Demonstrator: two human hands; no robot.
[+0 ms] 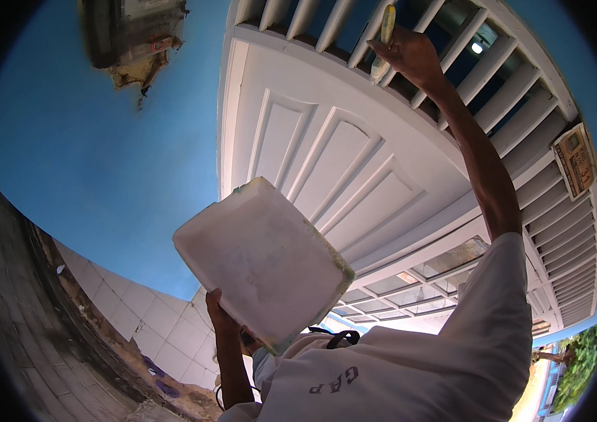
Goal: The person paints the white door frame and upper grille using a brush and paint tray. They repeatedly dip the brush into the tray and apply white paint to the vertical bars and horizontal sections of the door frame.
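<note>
My left hand, low in the middle, is closed on the near left edge of a whitish, shallow rectangular tray. Yellow-green paint stains mark the tray's rim, and its face is tilted. High above on the right, my right arm is stretched up, and my right hand is closed round a paint-smeared, yellowish paintbrush. The brush is at the white slats over a door; whether it touches them I cannot tell. Below the slats is the white panelled door.
A blue wall fills the left, with a damaged meter box set into it. White tiles line its lower part. Glass panes and a small sign plate are at the right. Green leaves show beyond.
</note>
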